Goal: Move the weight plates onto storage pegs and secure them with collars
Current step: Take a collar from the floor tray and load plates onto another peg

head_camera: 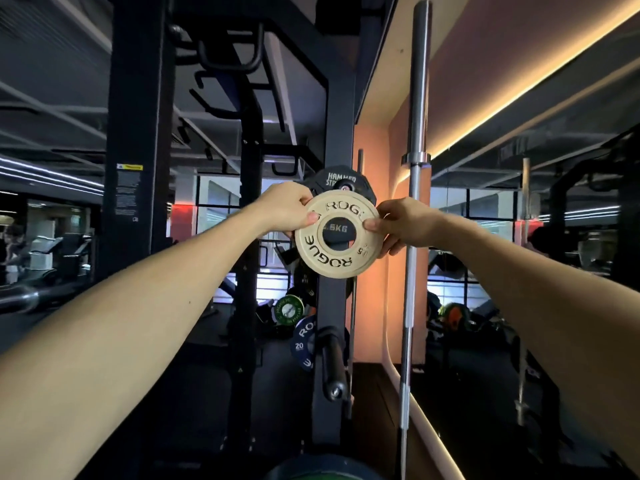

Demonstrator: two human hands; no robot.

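I hold a small cream weight plate (pixel 332 252) marked ROGUE upright in front of the black rack upright (pixel 334 133). My left hand (pixel 284 211) grips its left rim and my right hand (pixel 403 225) grips its right rim. Just behind and above it a black Hammer Strength plate (pixel 337 180) hangs on the rack. Lower on the same upright an empty black storage peg (pixel 334 365) sticks out toward me. Beside that peg sits a blue 20 plate (pixel 303 341), and a green plate (pixel 288 310) hangs a little higher. No collar is visible.
A steel barbell (pixel 414 202) stands upright just right of the rack, against an orange wall. A mirror (pixel 536 271) fills the right side. Another green plate edge (pixel 311 471) shows at the bottom. A person (pixel 14 244) stands at far left near other machines.
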